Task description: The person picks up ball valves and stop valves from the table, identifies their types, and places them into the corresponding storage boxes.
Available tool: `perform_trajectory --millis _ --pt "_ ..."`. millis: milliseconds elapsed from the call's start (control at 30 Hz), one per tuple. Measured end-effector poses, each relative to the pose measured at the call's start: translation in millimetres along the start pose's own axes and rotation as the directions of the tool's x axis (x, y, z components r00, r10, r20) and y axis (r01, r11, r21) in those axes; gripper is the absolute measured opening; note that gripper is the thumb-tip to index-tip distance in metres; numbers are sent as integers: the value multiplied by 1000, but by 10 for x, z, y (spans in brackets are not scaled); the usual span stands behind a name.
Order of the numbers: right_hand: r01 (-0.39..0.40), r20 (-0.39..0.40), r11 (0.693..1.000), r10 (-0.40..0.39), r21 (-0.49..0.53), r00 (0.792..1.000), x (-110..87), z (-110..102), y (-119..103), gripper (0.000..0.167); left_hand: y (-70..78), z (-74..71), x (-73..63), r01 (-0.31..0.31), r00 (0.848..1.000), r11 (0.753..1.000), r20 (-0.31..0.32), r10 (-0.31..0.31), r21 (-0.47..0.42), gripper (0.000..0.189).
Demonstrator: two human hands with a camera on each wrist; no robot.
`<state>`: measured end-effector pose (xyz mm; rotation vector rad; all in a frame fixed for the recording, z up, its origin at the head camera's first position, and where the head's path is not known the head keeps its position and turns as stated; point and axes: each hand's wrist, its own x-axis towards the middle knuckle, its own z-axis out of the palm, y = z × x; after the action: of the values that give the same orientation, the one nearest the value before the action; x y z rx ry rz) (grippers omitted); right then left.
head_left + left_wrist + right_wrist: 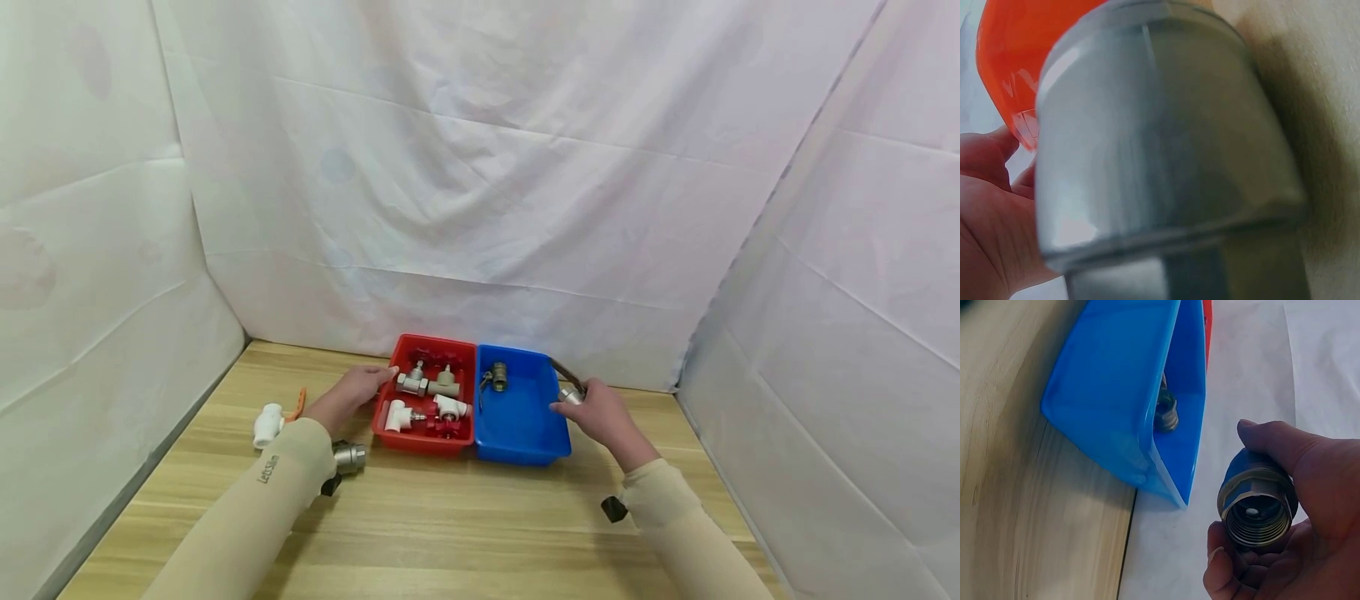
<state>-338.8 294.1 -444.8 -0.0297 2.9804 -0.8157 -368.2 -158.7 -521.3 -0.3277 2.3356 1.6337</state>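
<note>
At the left side of a red tray, my left hand pinches the rim between thumb and fingers. Beneath that wrist a silver metal valve lies on the table; up close it fills much of the left wrist view. My right hand grips a metal ball valve with a long lever, just beyond the right rim of a blue tray. Its threaded opening faces the right wrist camera. Inside the blue tray sits a brass-coloured valve with a lever.
Several valves with red handwheels fill the red tray, which stands against the blue one. A white valve with an orange lever lies at the left on the wooden table. White cloth hangs behind and at both sides.
</note>
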Motion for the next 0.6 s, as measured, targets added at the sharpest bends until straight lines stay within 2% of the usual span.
perform_trajectory --millis 267,467,600 --pt "4 3 1000 -4 10 1000 15 38 -73 68 -3 2 6 -9 1000 1000 2 9 0 65" --pt "21 -1 1000 -21 -19 1000 49 62 -155 60 1 4 17 1 1000 1000 0 -1 -9 64" --pt "16 4 999 -16 -36 1000 58 71 -213 61 0 5 10 4 1000 1000 1 -4 -12 65"
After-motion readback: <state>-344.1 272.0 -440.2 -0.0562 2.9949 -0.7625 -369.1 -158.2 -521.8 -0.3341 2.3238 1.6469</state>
